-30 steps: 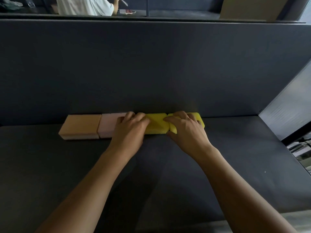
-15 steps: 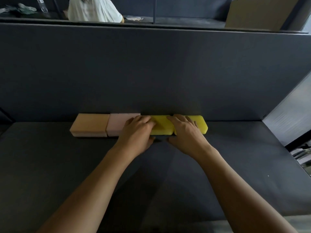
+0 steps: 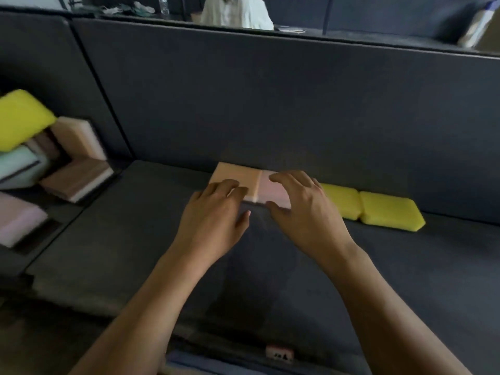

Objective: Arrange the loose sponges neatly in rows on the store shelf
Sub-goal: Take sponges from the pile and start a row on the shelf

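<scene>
Dark shelf [image 3: 405,266]. Loose sponge pile [image 3: 75,177] past its left end. Row along the back edge, touching: peach sponge [image 3: 232,173], pink sponge [image 3: 270,192], yellow sponge [image 3: 342,200], end yellow sponge [image 3: 389,213]. Left hand [image 3: 213,220] fingers relaxed on peach sponge; right hand [image 3: 303,212] fingers spread loosely over pink sponge, gripping nothing.

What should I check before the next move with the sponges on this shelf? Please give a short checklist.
1. Peach sponge touches pink sponge: ok.
2. Yellow sponges lie side by side: ok.
3. Pink-to-yellow joint closed: cannot tell, the right hand covers it.
4. Left hand holds nothing: ok.
5. Loose pile at the left sorted: not ok.
6. Bare shelf in front of the row: ok.
</scene>
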A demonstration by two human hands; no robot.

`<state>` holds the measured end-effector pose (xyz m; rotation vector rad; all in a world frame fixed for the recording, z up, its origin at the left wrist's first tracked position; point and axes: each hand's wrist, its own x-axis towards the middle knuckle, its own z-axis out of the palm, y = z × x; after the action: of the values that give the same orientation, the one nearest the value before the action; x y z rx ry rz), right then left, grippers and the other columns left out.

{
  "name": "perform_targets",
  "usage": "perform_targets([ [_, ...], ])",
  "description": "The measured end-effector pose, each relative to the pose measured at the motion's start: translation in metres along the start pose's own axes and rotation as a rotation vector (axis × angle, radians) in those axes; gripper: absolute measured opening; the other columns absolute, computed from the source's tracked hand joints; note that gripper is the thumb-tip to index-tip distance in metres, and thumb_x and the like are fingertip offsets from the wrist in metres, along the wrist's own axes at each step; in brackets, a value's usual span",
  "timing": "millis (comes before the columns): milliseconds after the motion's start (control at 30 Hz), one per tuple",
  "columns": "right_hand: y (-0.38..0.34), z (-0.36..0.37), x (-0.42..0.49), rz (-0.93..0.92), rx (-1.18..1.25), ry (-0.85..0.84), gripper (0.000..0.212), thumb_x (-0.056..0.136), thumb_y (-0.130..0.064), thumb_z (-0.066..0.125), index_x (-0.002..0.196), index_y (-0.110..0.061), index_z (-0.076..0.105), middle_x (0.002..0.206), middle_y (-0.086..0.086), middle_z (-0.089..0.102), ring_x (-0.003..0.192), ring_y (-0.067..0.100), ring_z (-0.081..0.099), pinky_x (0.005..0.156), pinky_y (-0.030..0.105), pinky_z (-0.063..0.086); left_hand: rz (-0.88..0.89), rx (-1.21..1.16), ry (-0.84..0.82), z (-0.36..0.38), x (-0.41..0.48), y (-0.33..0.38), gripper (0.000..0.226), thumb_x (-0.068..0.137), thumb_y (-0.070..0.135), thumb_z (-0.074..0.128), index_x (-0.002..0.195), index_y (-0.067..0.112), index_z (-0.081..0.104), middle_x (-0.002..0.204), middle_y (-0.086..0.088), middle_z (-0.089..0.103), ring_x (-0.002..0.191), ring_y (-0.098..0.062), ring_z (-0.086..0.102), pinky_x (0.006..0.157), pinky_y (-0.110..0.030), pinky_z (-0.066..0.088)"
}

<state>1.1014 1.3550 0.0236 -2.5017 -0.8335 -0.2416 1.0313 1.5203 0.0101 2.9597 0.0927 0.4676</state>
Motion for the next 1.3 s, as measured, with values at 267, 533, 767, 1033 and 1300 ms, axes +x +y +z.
perform_targets([
  [267,-0.137,0.066,0.029,-0.199,0.108,-0.093,0.047,0.092,-0.031,0.063,0.136,-0.019,0.053,0.134,0.001,0.058,0.12,0.025,0.055,0.091,0.044,0.051,-0.212,0.101,0.055,-0.046,-0.076,-0.124,0.033,0.085,0.032,0.065,0.115,0.018,0.066,0.111,-0.002,0.065,0.096,-0.026,0.064,0.078,-0.039,0.05],
  [533,-0.252,0.122,0.047,-0.278,0.113,-0.187,0.048,0.092,-0.037,0.061,0.138,-0.027,0.049,0.138,-0.005,0.052,0.124,0.019,0.049,0.093,0.04,0.048,-0.332,0.124,0.085,-0.081,-0.131,-0.23,0.033,0.082,0.032,0.064,0.111,0.017,0.065,0.111,-0.003,0.063,0.099,-0.026,0.061,0.077,-0.039,0.05],
  [767,-0.303,0.154,0.053,-0.261,0.129,-0.174,0.048,0.092,-0.036,0.063,0.137,-0.027,0.05,0.135,-0.007,0.055,0.123,0.016,0.049,0.089,0.035,0.048,-0.313,0.125,0.19,-0.085,-0.148,-0.294,0.044,0.08,0.046,0.062,0.116,0.023,0.052,0.117,-0.008,0.062,0.112,-0.032,0.058,0.083,-0.044,0.051],
  [1033,-0.311,0.175,0.074,-0.198,0.109,-0.154,0.04,0.09,-0.032,0.059,0.129,-0.027,0.052,0.134,-0.001,0.049,0.116,0.024,0.05,0.087,0.043,0.052,-0.423,0.062,-0.028,-0.067,-0.134,-0.333,0.079,0.076,0.074,0.039,0.135,0.021,0.044,0.141,-0.009,0.043,0.122,-0.037,0.048,0.095,-0.048,0.043],
  [1300,-0.327,0.222,0.126,0.052,-0.009,-0.257,0.058,0.089,-0.057,0.053,0.136,-0.026,0.041,0.143,0.014,0.031,0.127,0.041,0.035,0.101,0.051,0.041,-0.362,0.116,0.139,-0.08,-0.148,-0.336,0.063,0.067,0.06,0.07,0.113,0.022,0.051,0.125,-0.004,0.051,0.1,-0.03,0.054,0.076,-0.041,0.046],
])
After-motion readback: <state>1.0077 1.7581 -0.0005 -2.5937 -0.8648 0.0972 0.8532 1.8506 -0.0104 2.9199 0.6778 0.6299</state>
